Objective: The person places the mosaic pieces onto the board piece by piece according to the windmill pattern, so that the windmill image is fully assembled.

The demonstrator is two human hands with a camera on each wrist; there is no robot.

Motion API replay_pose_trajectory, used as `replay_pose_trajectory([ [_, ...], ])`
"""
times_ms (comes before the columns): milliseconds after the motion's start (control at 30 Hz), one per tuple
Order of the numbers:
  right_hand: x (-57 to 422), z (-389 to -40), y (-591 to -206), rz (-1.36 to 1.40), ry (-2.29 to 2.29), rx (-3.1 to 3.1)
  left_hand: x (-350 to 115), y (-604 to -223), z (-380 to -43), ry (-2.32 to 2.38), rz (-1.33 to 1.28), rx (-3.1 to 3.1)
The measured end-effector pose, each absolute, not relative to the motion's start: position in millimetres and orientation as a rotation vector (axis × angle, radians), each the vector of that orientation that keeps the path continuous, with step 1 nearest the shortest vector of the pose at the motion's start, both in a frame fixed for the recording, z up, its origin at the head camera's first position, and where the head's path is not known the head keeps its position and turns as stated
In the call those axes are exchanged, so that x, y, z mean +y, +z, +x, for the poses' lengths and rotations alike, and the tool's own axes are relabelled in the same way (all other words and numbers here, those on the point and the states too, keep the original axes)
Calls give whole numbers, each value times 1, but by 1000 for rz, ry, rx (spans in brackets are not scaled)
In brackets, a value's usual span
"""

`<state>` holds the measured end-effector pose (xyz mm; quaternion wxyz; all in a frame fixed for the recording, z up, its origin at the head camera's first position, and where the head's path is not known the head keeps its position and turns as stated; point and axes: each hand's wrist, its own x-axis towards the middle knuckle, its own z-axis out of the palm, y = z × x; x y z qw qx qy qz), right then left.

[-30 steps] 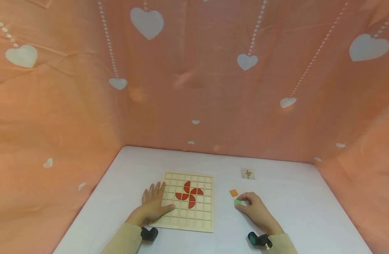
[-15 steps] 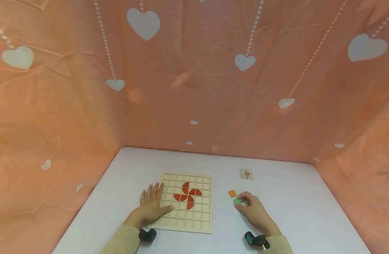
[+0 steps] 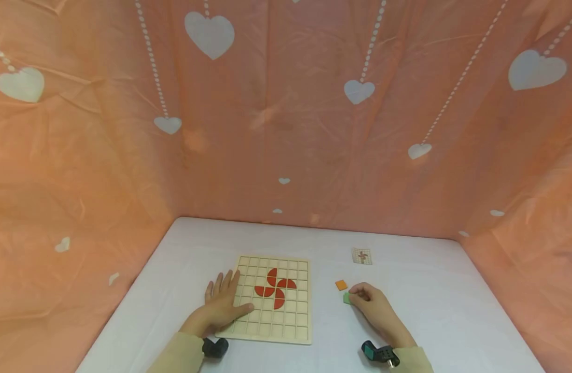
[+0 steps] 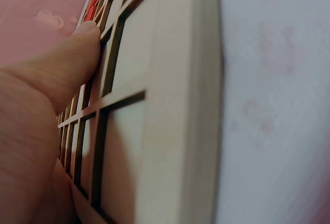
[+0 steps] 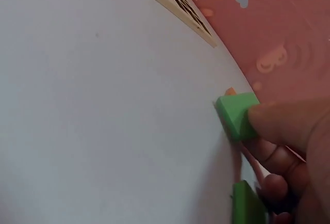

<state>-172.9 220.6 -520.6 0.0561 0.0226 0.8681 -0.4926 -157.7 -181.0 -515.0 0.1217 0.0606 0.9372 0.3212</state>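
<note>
A square wooden grid board lies on the table, with red quarter-round pieces set in its middle as a pinwheel. My left hand rests with spread fingers on the board's left side; the thumb reaches over the grid squares in the left wrist view. To the right of the board, my right hand pinches a small green tile between thumb and fingers, close over the table. A second green piece shows below the fingers in the right wrist view; in the head view the hand hides it.
An orange tile lies just beyond the green tile. Farther back is a small card printed with a red pinwheel on a grid. Orange cloth with white hearts surrounds the white table at the back and sides.
The head view has shifted slightly. My right thumb and fingers have shifted a little on the green tile, staying in nearly the same spot. The left hand has stayed on the board.
</note>
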Motion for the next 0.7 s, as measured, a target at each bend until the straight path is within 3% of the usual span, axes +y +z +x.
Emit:
replay_pose_trajectory([
  [267, 207, -177, -503, 15, -1523, 2702, -185, -520, -161, 902, 154, 2752],
  [700, 115, -176, -502, -237, -1593, 2607, -179, -514, -157, 903, 164, 2741],
])
